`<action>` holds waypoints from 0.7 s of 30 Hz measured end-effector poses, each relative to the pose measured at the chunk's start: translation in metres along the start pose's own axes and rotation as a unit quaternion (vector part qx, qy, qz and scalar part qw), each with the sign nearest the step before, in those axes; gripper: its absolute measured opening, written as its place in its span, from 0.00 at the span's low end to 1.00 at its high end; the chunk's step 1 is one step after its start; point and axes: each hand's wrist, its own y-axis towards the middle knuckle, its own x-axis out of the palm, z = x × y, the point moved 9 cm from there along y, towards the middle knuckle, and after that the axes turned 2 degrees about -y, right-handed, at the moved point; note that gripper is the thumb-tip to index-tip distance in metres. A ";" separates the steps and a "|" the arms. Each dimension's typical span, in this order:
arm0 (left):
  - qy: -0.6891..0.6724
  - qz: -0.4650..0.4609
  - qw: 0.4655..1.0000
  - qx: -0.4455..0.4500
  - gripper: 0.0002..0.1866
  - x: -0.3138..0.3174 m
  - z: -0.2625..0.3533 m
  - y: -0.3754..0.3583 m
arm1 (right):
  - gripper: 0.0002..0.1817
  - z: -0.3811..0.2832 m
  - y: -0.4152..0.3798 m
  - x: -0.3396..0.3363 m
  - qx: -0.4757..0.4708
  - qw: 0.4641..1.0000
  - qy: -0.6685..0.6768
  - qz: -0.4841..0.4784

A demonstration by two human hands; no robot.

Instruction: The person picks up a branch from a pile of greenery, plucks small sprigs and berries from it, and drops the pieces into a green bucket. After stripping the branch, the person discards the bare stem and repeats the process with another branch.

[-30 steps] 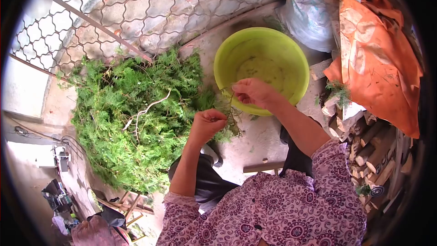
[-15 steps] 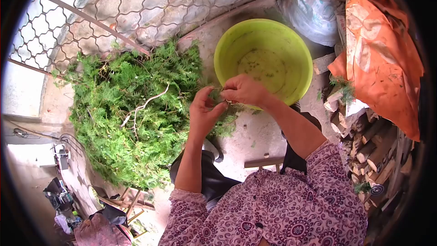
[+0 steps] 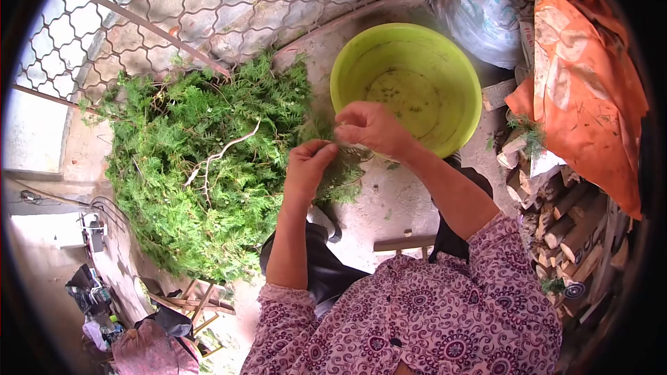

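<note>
My left hand [image 3: 308, 169] is closed in a pinch on a feathery green conifer sprig [image 3: 349, 161], which fans out to the right below my fingers. Just above and to the right, my right hand [image 3: 376, 130] has its thumb and fingertips drawn together in front of the near rim of a yellow-green plastic basin [image 3: 455, 73]. Whatever sits between those fingertips is too small to make out. Small dark green bits [image 3: 392, 92] lie on the basin's floor. Left of my hands spreads a large heap of cut conifer branches [image 3: 174, 187], a bare pale twig [image 3: 224, 151] on top.
A wire mesh fence [image 3: 229, 7] runs behind the heap. At the back right stand a filled white sack [image 3: 483, 14] and an orange sheet [image 3: 580, 90], above stacked firewood [image 3: 570, 229]. A low wooden piece [image 3: 403, 243] is in front of my body.
My hands have moved apart, the right one up and away from the left. More of the sprig now shows beside my left hand. The view has shifted slightly.
</note>
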 end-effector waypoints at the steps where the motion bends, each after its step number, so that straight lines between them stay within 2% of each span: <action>1: 0.000 0.000 1.000 0.000 0.04 -0.001 0.001 0.001 | 0.06 -0.009 -0.002 -0.006 -0.026 0.998 -0.052 0.021; 3: -0.106 0.065 0.992 0.014 0.06 -0.013 0.005 0.001 | 0.06 -0.022 -0.008 -0.011 -0.053 0.992 -0.104 0.043; 5: -0.135 0.079 0.987 0.021 0.05 -0.018 0.003 0.003 | 0.06 -0.034 -0.016 -0.003 -0.086 0.977 -0.195 0.016; 6: -0.164 0.092 0.982 0.027 0.05 -0.020 0.003 0.004 | 0.06 -0.032 -0.017 -0.002 -0.086 0.977 -0.195 0.018; 8: -0.186 0.088 0.978 0.020 0.05 -0.015 0.004 0.003 | 0.07 -0.038 -0.022 0.011 -0.163 0.942 -0.294 -0.004; 12: -0.230 0.075 0.970 0.012 0.05 -0.007 0.006 0.002 | 0.07 -0.037 -0.024 0.011 -0.178 0.935 -0.307 0.022; 15: -0.235 0.082 0.968 0.017 0.05 -0.009 0.002 0.005 | 0.09 -0.039 -0.025 0.015 -0.184 0.925 -0.332 0.018; 17: -0.230 0.082 0.970 0.013 0.05 -0.007 0.002 0.006 | 0.11 -0.041 -0.026 0.015 -0.210 0.912 -0.348 0.046; 21: -0.221 0.089 0.971 0.009 0.05 -0.003 0.002 0.006 | 0.12 -0.040 -0.026 0.016 -0.202 0.905 -0.367 0.072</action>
